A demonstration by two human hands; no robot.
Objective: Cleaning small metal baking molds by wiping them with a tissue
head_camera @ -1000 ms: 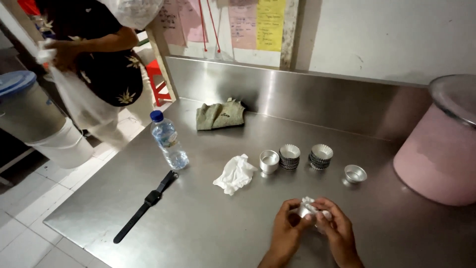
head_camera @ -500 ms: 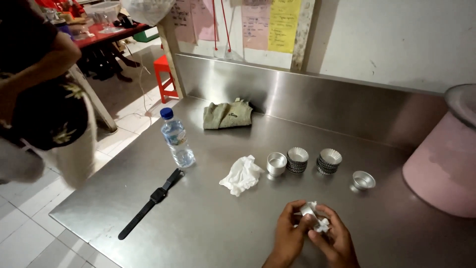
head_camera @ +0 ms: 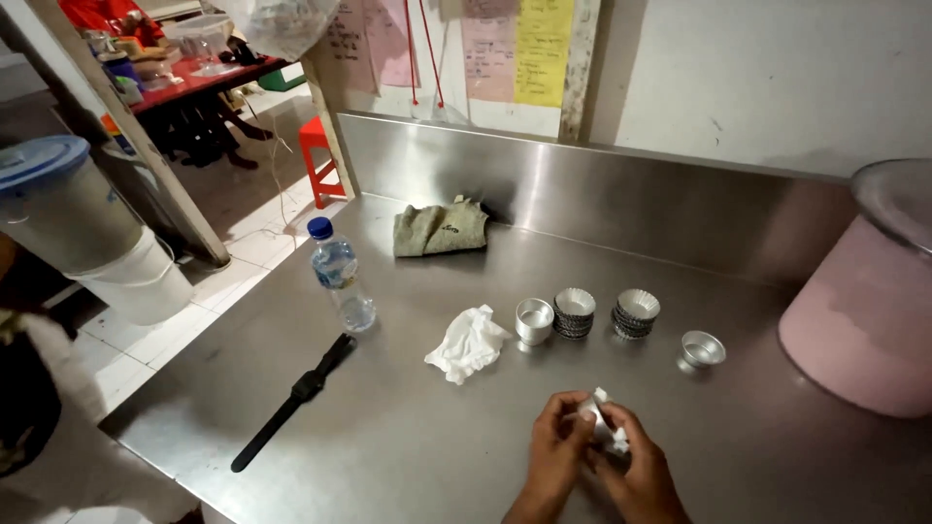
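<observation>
The desk (head_camera: 408, 427) is brushed steel, dull-shiny with soft reflections. The small moulds (head_camera: 575, 312) on it are thin bright metal — fluted ones stacked, smooth ones single. The crumpled tissue (head_camera: 469, 343) is matt white paper, the rag (head_camera: 440, 229) rough grey-green cloth. The bottle (head_camera: 342, 277) is clear glossy plastic, the watch (head_camera: 294, 399) matt black, the bucket (head_camera: 859, 335) matt pink plastic.

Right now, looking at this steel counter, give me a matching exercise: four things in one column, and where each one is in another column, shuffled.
Things:
1. water bottle
2. black wristwatch
3. green cloth
4. pink container

Places:
A. far right edge of the counter
B. lying flat near the front left corner
C. bunched against the steel backsplash
D. standing upright just beyond the watch strap

Pairs: 1-D, 2-B, 3-C, 4-A
</observation>
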